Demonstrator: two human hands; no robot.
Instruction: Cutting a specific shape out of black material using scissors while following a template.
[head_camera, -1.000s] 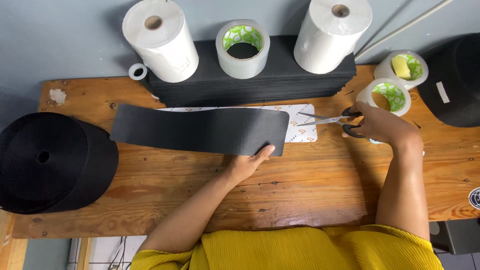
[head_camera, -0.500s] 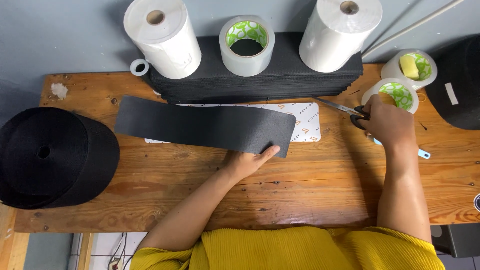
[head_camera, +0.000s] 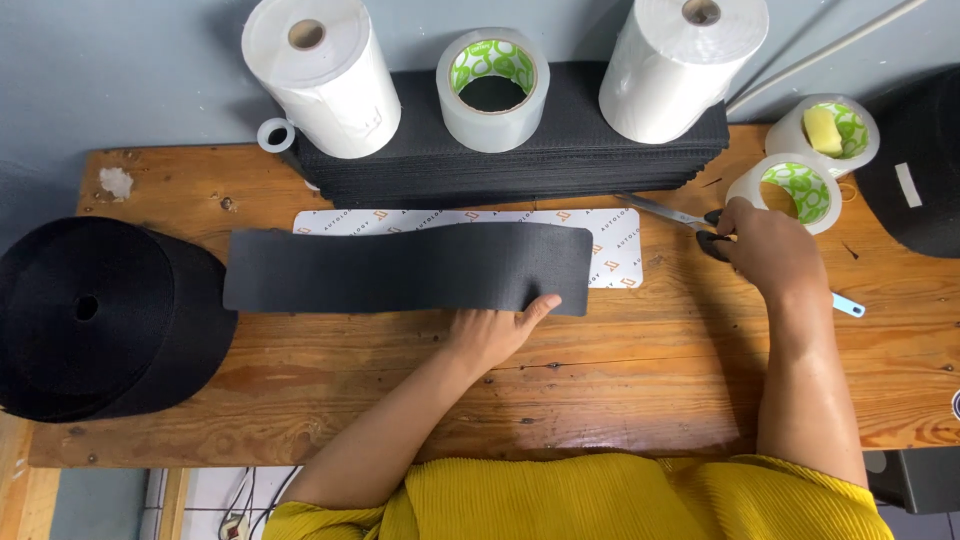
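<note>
Head view, only view available. Black strip (head_camera: 405, 268) lies flat on the wooden counter (head_camera: 620, 390), long axis running left to right, covering most of a white printed template (head_camera: 615, 245) whose right end and upper edge show beyond it.

Left hand (head_camera: 495, 332) sits at the strip's near edge, toward its right end; fingers go under or against the edge, thumb (head_camera: 540, 305) laid up on top of the lower right corner. Hand part closed, pinching that corner lightly.

Right hand (head_camera: 765, 250) is to the right of the strip, apart from it, closed around the dark handles of scissors (head_camera: 665, 212). Blades point left and slightly away, toward the strip's right end; tips stop short of it, over the bare counter beside the template.

Relation of note: strip end lies to the left of the scissor hand, and the cut line would cross the strip's short axis. Left hand is the nearer one to the strip.

Surroundings: large black roll (head_camera: 95, 320) at left; stack of black sheets (head_camera: 520, 165) behind, carrying two white rolls (head_camera: 320, 80) and a clear tape roll (head_camera: 492, 90).
</note>
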